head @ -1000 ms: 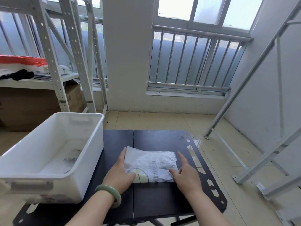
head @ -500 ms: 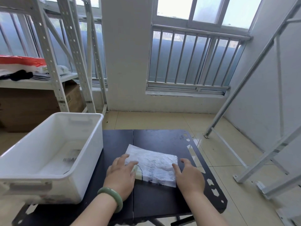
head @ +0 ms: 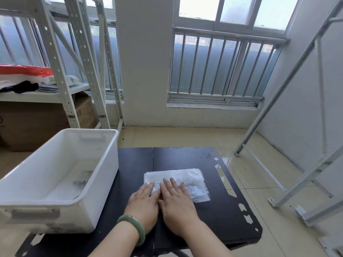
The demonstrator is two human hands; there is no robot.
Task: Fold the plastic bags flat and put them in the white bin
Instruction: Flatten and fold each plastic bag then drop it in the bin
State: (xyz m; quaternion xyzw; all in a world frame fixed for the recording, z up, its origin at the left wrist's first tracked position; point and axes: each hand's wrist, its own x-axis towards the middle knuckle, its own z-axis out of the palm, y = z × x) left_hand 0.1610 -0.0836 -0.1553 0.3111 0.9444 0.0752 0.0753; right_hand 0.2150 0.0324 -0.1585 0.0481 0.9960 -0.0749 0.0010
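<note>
The folded white plastic bag (head: 178, 175) is lying crosswise under our flat-pressing left hand (head: 143, 203) and right hand (head: 176, 203), the deep white bin (head: 104, 191) sitting nearer our left.

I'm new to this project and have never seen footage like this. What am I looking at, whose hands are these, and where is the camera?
No machine here: a person works with bare hands, and the camera sits on their head, looking forward and down, so the arms reach in from the bottom edge. The left hand, with a green bracelet on its wrist, and the right hand lie side by side, fingers straight, pressing a folded plastic bag flat on the black table. Neither hand grips anything. At the table's left stands the white bin, where the bag should go; something flat and clear lies in its bottom, probably other bags. Behind are metal shelves and a barred window.
</note>
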